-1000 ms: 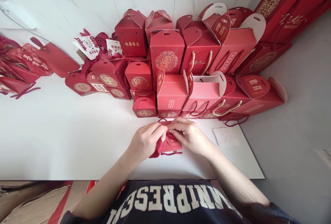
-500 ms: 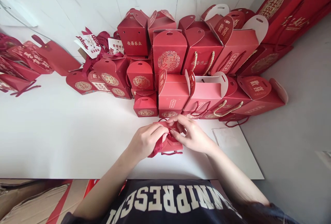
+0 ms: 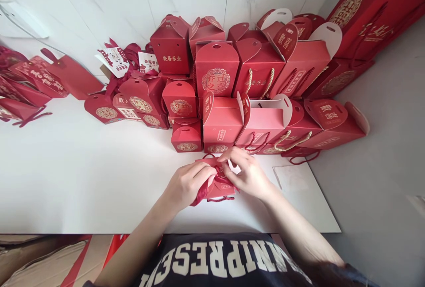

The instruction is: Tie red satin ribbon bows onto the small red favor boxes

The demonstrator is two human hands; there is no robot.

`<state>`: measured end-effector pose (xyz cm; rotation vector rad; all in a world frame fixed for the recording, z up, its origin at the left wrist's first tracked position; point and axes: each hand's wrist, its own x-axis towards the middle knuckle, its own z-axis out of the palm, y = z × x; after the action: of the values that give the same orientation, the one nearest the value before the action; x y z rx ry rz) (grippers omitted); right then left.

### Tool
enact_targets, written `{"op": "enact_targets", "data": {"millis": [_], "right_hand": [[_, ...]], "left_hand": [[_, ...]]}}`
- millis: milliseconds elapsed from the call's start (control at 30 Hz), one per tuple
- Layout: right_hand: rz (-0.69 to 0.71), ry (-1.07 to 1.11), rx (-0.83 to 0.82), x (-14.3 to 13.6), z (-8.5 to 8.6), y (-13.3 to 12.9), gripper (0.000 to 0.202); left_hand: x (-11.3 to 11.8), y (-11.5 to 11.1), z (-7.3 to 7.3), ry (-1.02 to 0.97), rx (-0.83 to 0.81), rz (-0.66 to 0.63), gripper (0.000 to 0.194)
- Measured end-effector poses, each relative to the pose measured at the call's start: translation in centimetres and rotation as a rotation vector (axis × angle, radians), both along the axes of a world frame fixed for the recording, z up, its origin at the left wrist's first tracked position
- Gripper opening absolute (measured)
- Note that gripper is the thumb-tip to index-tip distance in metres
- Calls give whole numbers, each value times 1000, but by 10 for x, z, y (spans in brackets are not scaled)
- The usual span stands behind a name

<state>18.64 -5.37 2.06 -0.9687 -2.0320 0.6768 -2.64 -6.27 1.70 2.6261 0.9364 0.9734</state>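
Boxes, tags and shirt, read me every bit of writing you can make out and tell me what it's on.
"安居乐业": back box
"乔迁之喜": tall box
"歡喜": far-right front box
"囍": large carton; its other lettering is unclear
"囍": white card
"吾家有", the rest partly hidden: white tag
"NIPRESE", upside down, ends unclear: shirt
Too small or blurred: pink boxes' labels, left packets, held box, other boxes' print.

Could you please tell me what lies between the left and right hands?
The small red box and dark red ribbon, visible in the head view.
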Motion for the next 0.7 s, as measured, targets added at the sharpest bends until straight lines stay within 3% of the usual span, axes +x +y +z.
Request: {"op": "enact_targets", "data": {"millis": [67,200,300,400,533,633,700], "right_hand": [[-23,-21,46,1,1,0,29],[106,-78,18,0,1,2,39],[24,-54,20,-1,-1,2,38],[47,77,-228,1,1,-1,33],[366,374,-725,5,10,0,20],[510,425,-858,15,14,8,26],[497,433,-857,30,15,13,26]], "left_hand": [[0,1,0,-3,13,-11,17],[0,2,-2,-18,57,-22,15],[0,2,-3,-16,37,-18,15],[0,2,-2,3,2,-19,16],[1,3,0,-12,-11,-46,16],[0,5,0,-27,-21,-69,14],[-1,6,0,-22,-66,-77,16]]}}
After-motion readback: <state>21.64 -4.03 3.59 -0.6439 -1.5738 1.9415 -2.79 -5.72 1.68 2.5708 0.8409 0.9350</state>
